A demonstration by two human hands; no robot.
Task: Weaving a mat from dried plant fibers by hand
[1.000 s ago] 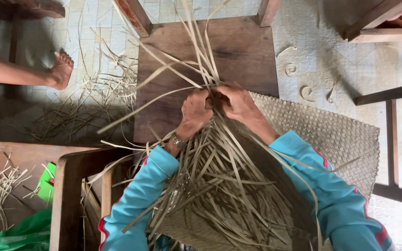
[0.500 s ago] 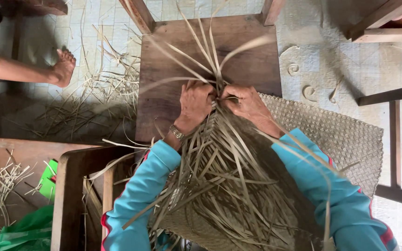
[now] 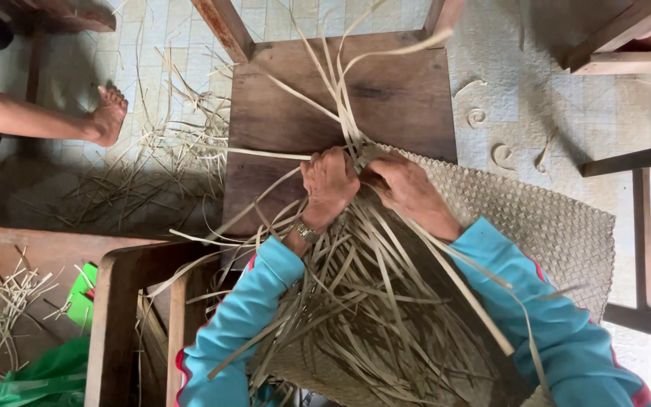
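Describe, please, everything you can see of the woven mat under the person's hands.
The woven mat is a pale tan sheet of flat plant strips plaited in a tight diagonal check. Its finished part lies flat, spreading right over the wooden stool and the tiled floor. Toward the person it breaks into long loose strips. The left hand and right hand press on its working edge, gripping strips.
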